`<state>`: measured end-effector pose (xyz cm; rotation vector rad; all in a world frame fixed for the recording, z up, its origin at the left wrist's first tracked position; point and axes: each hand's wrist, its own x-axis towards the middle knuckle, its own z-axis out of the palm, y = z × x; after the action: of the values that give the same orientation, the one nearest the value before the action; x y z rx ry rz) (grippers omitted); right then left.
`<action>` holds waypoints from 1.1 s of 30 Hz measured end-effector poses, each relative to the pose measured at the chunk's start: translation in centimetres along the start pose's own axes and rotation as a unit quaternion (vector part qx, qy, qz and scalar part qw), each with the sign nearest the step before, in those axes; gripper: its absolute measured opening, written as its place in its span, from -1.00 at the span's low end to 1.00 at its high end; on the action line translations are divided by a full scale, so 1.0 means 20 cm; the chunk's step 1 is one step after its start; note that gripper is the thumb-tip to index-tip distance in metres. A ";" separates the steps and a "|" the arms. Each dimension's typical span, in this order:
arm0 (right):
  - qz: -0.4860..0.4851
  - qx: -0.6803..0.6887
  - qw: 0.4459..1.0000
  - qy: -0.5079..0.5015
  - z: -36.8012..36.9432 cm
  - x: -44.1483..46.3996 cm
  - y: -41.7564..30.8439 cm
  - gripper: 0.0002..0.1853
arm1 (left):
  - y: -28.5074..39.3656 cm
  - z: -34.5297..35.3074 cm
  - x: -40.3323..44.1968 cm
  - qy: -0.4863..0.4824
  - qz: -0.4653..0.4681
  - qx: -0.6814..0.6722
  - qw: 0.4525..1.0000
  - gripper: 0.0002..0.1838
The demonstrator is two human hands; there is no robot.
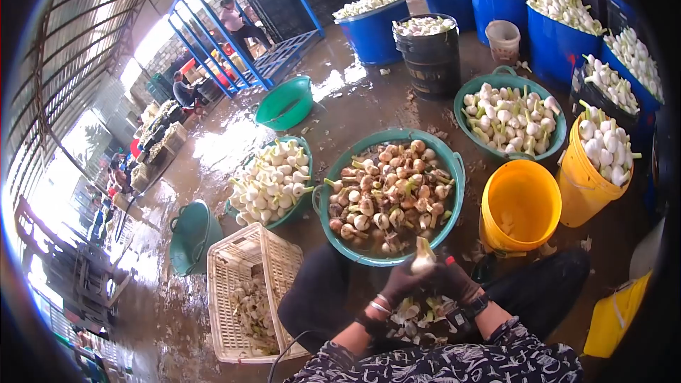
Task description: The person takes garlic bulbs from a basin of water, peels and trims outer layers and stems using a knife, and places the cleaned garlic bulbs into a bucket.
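Observation:
My left hand point(402, 281), in a dark glove, is closed around a pale garlic bulb point(423, 258) with its short stem pointing up. My right hand point(455, 281), also gloved, is beside the bulb with curled fingers and red at one fingertip. Whether it grips anything is hidden. Just beyond both hands stands a green tub point(330, 230) of brownish, unpeeled garlic bulbs point(390, 191). Loose garlic skins point(418, 315) lie below my hands, between my legs.
A white crate point(221, 298) with garlic skins is on the left. Green tubs of white garlic point(269, 183) point(512, 119) flank the middle tub. A yellow bucket point(521, 206) and a full yellow bucket point(592, 163) stand right. Blue barrels point(372, 35) are behind; people point(237, 25) work far left.

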<state>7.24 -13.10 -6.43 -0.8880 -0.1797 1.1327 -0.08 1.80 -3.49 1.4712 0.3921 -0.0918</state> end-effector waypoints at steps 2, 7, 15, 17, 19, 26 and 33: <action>-0.108 -0.130 0.985 0.015 0.02 -0.01 -0.01 -0.56 | -0.08 0.07 -0.01 -0.026 0.082 0.030 0.996 -0.40; 0.011 -0.091 0.995 0.025 -0.14 0.06 0.08 -0.57 | 0.05 0.02 0.00 0.185 0.280 0.506 0.794 -0.18; 0.113 -0.208 0.971 -0.033 -0.16 0.07 0.10 -0.68 | -0.04 -0.13 0.03 -0.121 0.031 0.494 0.861 -0.62; 0.085 -0.258 0.962 -0.021 -0.17 0.05 0.14 -0.67 | -0.08 -0.14 0.01 -0.120 0.013 0.470 0.874 -0.63; 0.054 -0.311 0.949 -0.009 -0.21 0.06 0.15 -0.66 | -0.08 -0.14 0.02 -0.116 -0.002 0.445 0.888 -0.63; 0.051 -0.297 0.953 -0.033 -0.05 -0.04 -0.02 -0.57 | -0.10 -0.11 -0.06 -0.066 -0.091 0.252 0.961 -0.68; -0.004 -0.085 0.993 -0.085 0.00 -0.05 -0.10 -0.44 | -0.10 -0.13 -0.16 -0.052 -0.115 -0.223 0.967 -0.62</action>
<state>8.18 -14.09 -4.78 -0.9401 -0.4247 1.1974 -4.24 3.62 -4.51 0.9697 0.4628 -0.2496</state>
